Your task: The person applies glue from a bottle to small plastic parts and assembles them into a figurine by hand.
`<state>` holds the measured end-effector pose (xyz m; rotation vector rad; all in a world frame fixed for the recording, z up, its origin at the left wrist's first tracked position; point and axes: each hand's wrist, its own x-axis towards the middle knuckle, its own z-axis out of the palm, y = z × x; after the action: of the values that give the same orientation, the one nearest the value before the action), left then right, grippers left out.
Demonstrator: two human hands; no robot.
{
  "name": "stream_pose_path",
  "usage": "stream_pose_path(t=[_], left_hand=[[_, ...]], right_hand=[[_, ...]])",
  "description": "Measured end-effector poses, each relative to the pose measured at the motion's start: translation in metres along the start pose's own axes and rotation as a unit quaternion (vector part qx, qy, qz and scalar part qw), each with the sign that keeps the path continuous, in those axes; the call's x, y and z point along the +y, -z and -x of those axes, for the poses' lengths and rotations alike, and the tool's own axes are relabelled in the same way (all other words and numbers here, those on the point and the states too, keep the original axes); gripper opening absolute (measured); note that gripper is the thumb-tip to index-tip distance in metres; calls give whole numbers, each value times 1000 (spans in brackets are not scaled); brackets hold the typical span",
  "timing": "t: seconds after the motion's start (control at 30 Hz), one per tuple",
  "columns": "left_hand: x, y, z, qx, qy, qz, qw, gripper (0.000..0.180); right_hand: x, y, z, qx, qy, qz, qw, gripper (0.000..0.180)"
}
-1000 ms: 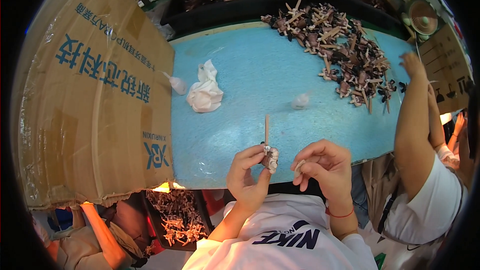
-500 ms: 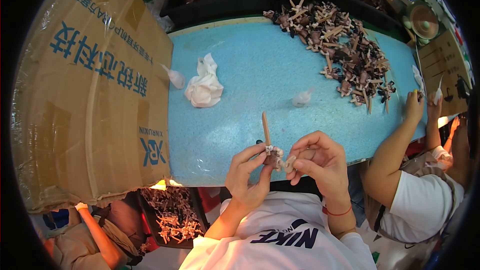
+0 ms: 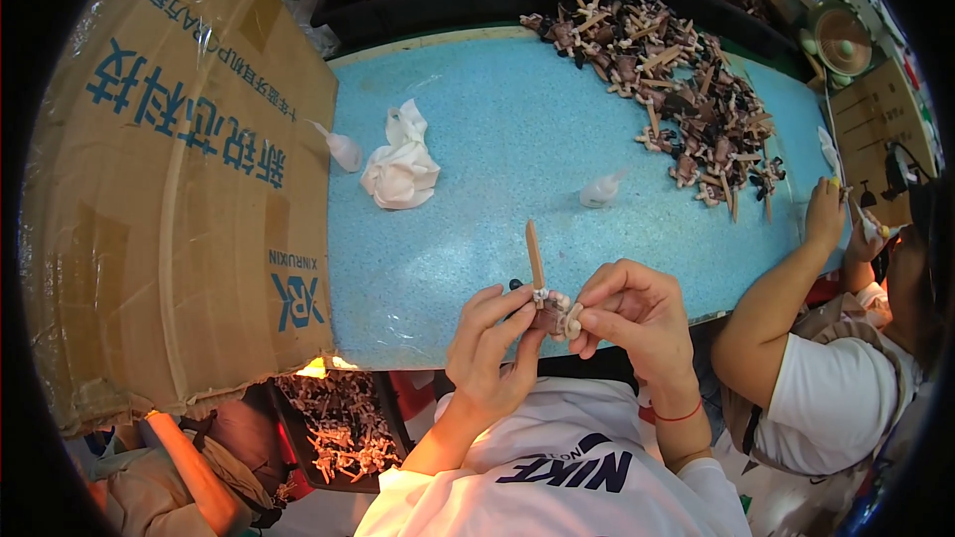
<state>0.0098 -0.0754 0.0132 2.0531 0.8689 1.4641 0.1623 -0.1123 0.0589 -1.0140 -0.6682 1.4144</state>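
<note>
Over the near edge of the blue table, my left hand is closed on a small toy figure with a brown body, pale parts and a long tan blade-like piece sticking up. My right hand pinches a small beige part against the figure's right end. The fingers partly cover both pieces. On the table beyond my hands lies a small translucent dropper bottle. Farther right, a big heap of similar figures covers the table.
A large cardboard box walls off the left side. Beside it are a crumpled white tissue and another dropper bottle. Black bins line the far edge. A co-worker's arm is close on the right. A crate of figures stands below left.
My right hand has brought the beige part up against the figure, closing the small gap between them. The figure has turned slightly in my left hand.
</note>
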Motion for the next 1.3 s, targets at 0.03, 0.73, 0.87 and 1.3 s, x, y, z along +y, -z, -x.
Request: stream_pose_path(t=[0.03,0.73,0.87,1.3], left_hand=[[0,0,0,-1,0,1,1000,34],[7,7,-9,-41,127,127,983,35],[11,11,-12,-52,133,137,980,38],[19,14,-19,-85,97,80,988,42]], right_hand=[[0,0,0,0,4,6,1000,9],[-2,-3,0,-7,38,67,997,5],[-3,-4,1,-9,37,65,997,4],[-5,-1,5,-13,33,80,996,5]])
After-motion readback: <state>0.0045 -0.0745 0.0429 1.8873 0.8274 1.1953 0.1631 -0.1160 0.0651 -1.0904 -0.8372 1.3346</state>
